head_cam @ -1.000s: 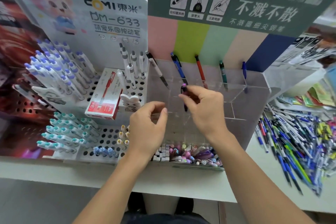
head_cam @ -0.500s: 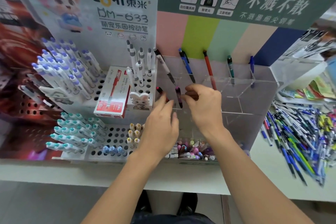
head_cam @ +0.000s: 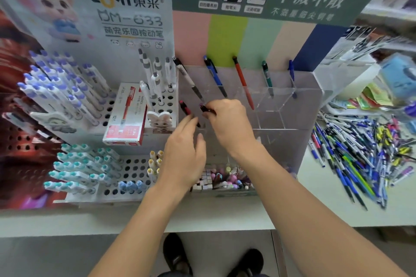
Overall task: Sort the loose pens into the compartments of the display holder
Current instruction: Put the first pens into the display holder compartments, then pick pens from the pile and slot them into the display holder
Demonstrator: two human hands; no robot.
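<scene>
My right hand (head_cam: 227,119) pinches a dark purple-capped pen (head_cam: 205,108), long axis tilted up-left, over the clear acrylic display holder (head_cam: 290,108). My left hand (head_cam: 186,155), fingers relaxed, touches a red-capped pen (head_cam: 185,109) just left of the grip.

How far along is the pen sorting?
Early, it seems. Five pens stand along the back of the clear holder, such as the orange pen. The right hand pinches a dark pen; the left hand reaches by a red-topped pen. The big loose pile waits.
</scene>
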